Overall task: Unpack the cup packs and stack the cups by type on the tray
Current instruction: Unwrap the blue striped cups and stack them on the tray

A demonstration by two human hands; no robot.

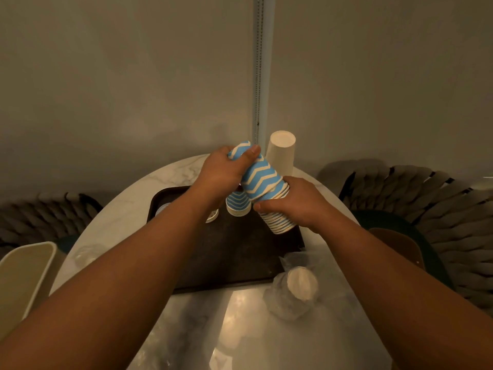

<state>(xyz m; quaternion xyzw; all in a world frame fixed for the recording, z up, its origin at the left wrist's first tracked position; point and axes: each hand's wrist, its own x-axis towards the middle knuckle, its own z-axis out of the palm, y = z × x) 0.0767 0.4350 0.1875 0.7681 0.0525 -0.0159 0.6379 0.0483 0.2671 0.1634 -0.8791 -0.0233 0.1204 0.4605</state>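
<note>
I hold a tilted stack of blue-and-cream zigzag cups (262, 177) above the dark tray (234, 247). My left hand (225, 170) grips the stack's upper end, thumb across a cup. My right hand (292, 202) grips its lower end, where several nested rims (280, 222) show. Another zigzag cup (238, 205) stands on the tray under my hands. A tall stack of plain cream cups (281, 153) stands upside down at the tray's far side. Part of another cup (213, 215) shows by my left wrist.
A clear plastic pack with pale cups (296, 292) lies on the round marble table (165, 177) to the right of the tray. A cream bin (24, 279) sits at the left. Woven chairs (437, 214) flank the table, and a wall stands behind it.
</note>
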